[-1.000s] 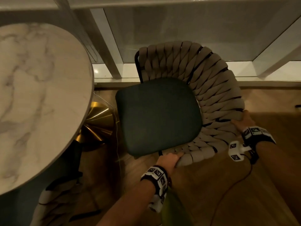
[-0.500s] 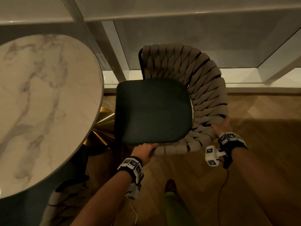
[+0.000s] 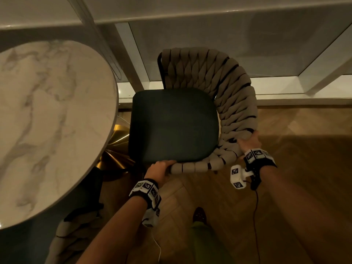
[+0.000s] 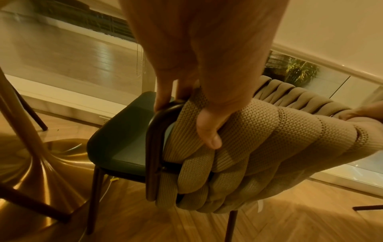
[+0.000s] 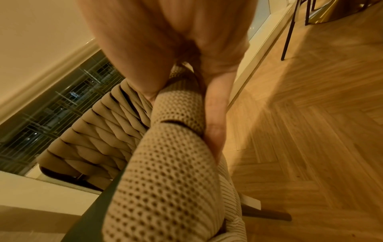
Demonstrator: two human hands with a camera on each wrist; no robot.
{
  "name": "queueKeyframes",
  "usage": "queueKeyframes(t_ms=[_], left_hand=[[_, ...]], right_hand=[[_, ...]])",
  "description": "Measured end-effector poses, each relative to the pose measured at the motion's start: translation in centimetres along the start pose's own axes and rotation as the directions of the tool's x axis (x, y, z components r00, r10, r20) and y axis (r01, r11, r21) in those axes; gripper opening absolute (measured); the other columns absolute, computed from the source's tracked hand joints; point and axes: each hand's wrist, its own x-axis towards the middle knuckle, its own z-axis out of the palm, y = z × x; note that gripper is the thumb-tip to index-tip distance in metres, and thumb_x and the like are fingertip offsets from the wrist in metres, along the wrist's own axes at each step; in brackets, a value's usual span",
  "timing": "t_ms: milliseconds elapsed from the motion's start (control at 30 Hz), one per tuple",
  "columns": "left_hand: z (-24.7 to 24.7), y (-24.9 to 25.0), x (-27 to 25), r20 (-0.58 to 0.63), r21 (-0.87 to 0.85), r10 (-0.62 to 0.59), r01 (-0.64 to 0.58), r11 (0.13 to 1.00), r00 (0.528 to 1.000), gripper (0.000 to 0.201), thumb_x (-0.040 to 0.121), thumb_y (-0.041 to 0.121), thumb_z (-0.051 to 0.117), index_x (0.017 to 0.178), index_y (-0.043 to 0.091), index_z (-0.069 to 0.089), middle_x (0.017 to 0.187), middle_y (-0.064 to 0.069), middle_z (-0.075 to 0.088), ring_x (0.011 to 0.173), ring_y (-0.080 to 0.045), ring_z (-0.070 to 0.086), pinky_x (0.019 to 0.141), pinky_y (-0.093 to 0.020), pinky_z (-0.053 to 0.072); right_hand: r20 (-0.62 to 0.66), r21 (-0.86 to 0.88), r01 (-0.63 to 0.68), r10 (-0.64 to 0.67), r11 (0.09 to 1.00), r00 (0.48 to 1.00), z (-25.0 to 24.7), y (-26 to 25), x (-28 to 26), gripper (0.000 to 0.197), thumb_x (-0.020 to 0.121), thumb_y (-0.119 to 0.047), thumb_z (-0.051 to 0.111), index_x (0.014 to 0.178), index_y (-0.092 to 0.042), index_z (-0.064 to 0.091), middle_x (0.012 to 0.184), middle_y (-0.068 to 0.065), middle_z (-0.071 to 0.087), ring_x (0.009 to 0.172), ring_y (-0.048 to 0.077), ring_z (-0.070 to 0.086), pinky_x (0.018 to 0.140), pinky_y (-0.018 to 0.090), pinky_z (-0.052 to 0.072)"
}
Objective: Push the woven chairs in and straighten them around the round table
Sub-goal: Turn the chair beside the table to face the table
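text: you find none readable | marks: only black-and-white coded squares on your wrist bands (image 3: 145,187) | brands, numbers: none legible

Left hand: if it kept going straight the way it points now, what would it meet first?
The left hand already grips the end of the woven chair back. Straight on lies the dark green seat cushion, then the window sill. The round table lies off to its left, though depth is unclear.
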Motion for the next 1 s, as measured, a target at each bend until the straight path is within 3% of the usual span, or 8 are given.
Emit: queueKeyframes(t_ms=[100, 267, 467, 567, 700, 800, 900, 1000], left_hand=[[1.3, -0.4, -0.9, -0.014, -0.030, -0.018, 0.018, 0.999, 1.000, 0.051, 0.088, 0.013, 0.055, 0.132, 0.039, 0.048, 0.137, 0.004, 0.056, 0.128, -0.021, 0.049, 0.115, -0.047, 0.031], [3.0, -0.7, -2.2, -0.112, -0.031, -0.050, 0.047, 0.998, 0.992, 0.051, 0.086, 0.007, 0.054, 0.127, 0.037, 0.053, 0.129, 0.006, 0.060, 0.128, -0.020, 0.049, 0.118, -0.053, 0.012], [3.6, -1.1, -2.8, -0.131, 0.000, -0.028, 0.028, 1.000, 0.991, 0.055, 0.085, 0.006, 0.054, 0.131, 0.036, 0.047, 0.133, 0.002, 0.054, 0.122, -0.026, 0.051, 0.111, -0.046, 0.033], [3.3, -1.5, -4.4, -0.119, -0.045, -0.036, 0.030, 0.999, 0.992, 0.063, 0.087, 0.007, 0.054, 0.141, 0.034, 0.035, 0.149, -0.001, 0.038, 0.134, -0.027, 0.038, 0.112, -0.046, 0.035], [2.4, -3.2, -9.5, -0.048, 0.023, 0.004, -0.003, 1.000, 0.999, 0.078, 0.089, 0.007, 0.054, 0.147, 0.040, 0.014, 0.161, 0.004, 0.011, 0.144, -0.027, 0.020, 0.113, -0.055, 0.031], [2.6, -6.4, -15.1, -0.036, 0.082, 0.006, -0.003, 0.997, 0.999, 0.073, 0.090, 0.013, 0.054, 0.149, 0.034, 0.016, 0.160, 0.002, 0.017, 0.145, -0.025, 0.021, 0.115, -0.051, 0.027], [3.4, -11.1, -21.9, -0.170, 0.027, -0.010, 0.015, 1.000, 0.985, 0.063, 0.091, 0.016, 0.053, 0.146, 0.031, 0.027, 0.156, 0.003, 0.026, 0.144, -0.020, 0.025, 0.116, -0.044, 0.028], [3.8, -17.2, -29.0, -0.252, -0.051, -0.041, 0.029, 0.998, 0.967, 0.052, 0.091, 0.017, 0.053, 0.140, 0.027, 0.037, 0.153, 0.003, 0.031, 0.141, -0.017, 0.030, 0.116, -0.039, 0.029]], right_hand=[[0.000, -0.003, -0.025, 0.025, 1.000, 1.000, 0.3, 1.4, -0.5, 0.075, 0.086, -0.022, 0.061, 0.145, -0.031, 0.015, 0.136, 0.028, 0.043, 0.112, 0.052, 0.051, 0.082, 0.062, 0.053], [-0.030, 0.016, -0.050, 0.050, 0.999, 0.998, 0.8, 2.8, -2.3, 0.060, 0.086, -0.021, 0.061, 0.135, -0.026, 0.026, 0.129, 0.029, 0.048, 0.106, 0.051, 0.055, 0.078, 0.063, 0.054], [-0.017, 0.076, -0.050, 0.052, 0.996, 0.999, 0.5, 3.2, -3.5, 0.058, 0.089, -0.021, 0.060, 0.136, -0.024, 0.027, 0.133, 0.028, 0.044, 0.108, 0.051, 0.053, 0.074, 0.055, 0.057], [-0.029, 0.140, -0.040, 0.044, 0.989, 0.999, 0.2, 3.7, -4.8, 0.056, 0.089, -0.021, 0.060, 0.136, -0.021, 0.030, 0.136, 0.028, 0.042, 0.112, 0.050, 0.052, 0.076, 0.054, 0.057], [-0.082, 0.159, 0.002, 0.011, 0.987, 0.997, 0.9, 4.8, -8.6, 0.061, 0.088, -0.021, 0.060, 0.140, -0.024, 0.027, 0.136, 0.027, 0.045, 0.105, 0.048, 0.057, 0.077, 0.048, 0.056], [-0.116, 0.049, 0.045, -0.039, 0.998, 0.993, 2.5, 6.0, -13.1, 0.068, 0.089, -0.026, 0.060, 0.144, -0.019, 0.020, 0.136, 0.029, 0.044, 0.111, 0.049, 0.053, 0.082, 0.047, 0.047], [-0.075, -0.002, 0.061, -0.061, 0.998, 0.995, 5.6, 7.7, -18.8, 0.074, 0.088, -0.027, 0.063, 0.145, -0.020, 0.016, 0.140, 0.028, 0.040, 0.119, 0.050, 0.046, 0.096, 0.055, 0.042], [-0.010, -0.046, 0.104, -0.105, 0.993, 0.994, 10.1, 10.3, -24.5, 0.069, 0.087, -0.024, 0.063, 0.143, -0.020, 0.022, 0.139, 0.027, 0.043, 0.120, 0.048, 0.047, 0.098, 0.054, 0.041]])
